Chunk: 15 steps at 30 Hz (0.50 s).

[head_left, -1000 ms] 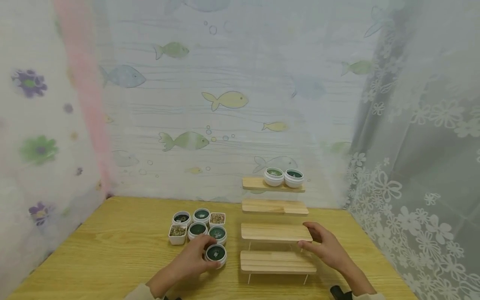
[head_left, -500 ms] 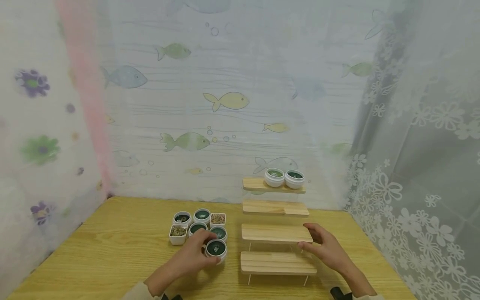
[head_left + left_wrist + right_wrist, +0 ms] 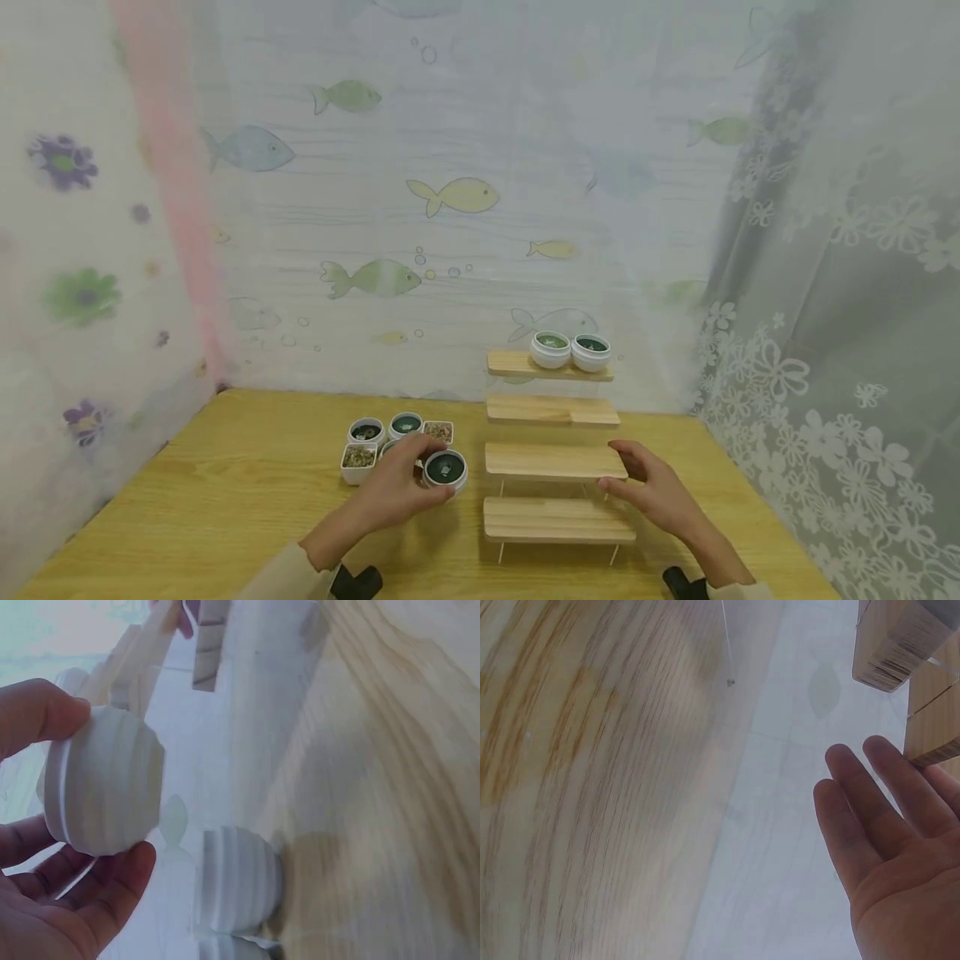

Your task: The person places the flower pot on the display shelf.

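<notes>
My left hand [image 3: 396, 487] holds a small white round pot with a dark green inside [image 3: 446, 471], thumb and fingers around its sides. In the left wrist view the pot's ribbed white wall [image 3: 109, 780] shows between the thumb and the fingertips, raised above the table. My right hand [image 3: 648, 487] grips the right end of a wooden tiered shelf [image 3: 555, 462] at its second step from the front, thumb at the front corner and index finger at the back. Its other fingers [image 3: 862, 810] stretch out straight in the right wrist view.
Several white pots stand grouped at the left, including a round one [image 3: 366, 432] and a square one with grainy filling [image 3: 360, 457]; my left hand partly hides the group. Two round pots, one light green inside [image 3: 551, 352], sit on the top step. A fish-patterned curtain [image 3: 465, 250] hangs behind the table [image 3: 210, 483].
The left hand has lifted the round pot off the table and brought it slightly back and right. My right hand has stayed at the shelf's end.
</notes>
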Each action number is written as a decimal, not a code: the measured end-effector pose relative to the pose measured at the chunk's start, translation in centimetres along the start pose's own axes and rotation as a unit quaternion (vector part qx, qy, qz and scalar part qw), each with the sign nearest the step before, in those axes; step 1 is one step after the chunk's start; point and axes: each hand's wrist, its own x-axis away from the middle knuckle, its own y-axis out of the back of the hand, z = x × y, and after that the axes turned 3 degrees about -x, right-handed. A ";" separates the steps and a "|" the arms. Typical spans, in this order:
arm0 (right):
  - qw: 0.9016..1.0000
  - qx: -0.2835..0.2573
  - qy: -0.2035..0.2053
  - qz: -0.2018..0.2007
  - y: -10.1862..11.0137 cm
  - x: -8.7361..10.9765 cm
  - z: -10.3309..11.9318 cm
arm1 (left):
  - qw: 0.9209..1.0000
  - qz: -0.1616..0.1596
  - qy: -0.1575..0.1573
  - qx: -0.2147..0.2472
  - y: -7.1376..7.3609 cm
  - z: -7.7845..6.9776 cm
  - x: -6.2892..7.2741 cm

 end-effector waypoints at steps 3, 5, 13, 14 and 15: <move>1.000 -0.001 -0.005 -0.003 0.0 -0.1 0.2 | 1.000 -0.009 -0.010 0.007 0.2 -0.6 -0.6; 1.000 -0.001 -0.005 0.000 0.0 -0.1 0.3 | 1.000 -0.012 -0.014 0.007 0.3 -1.0 -1.1; 1.000 -0.015 -0.009 0.001 0.0 0.1 0.7 | 0.999 -0.004 -0.044 0.020 1.2 -3.3 -3.5; 1.000 -0.014 -0.010 0.001 0.0 0.0 0.7 | 0.998 -0.006 -0.051 0.019 1.2 -3.5 -3.9; 1.000 -0.013 -0.010 0.001 0.1 0.0 0.7 | 0.998 -0.008 -0.055 0.018 1.4 -3.8 -4.3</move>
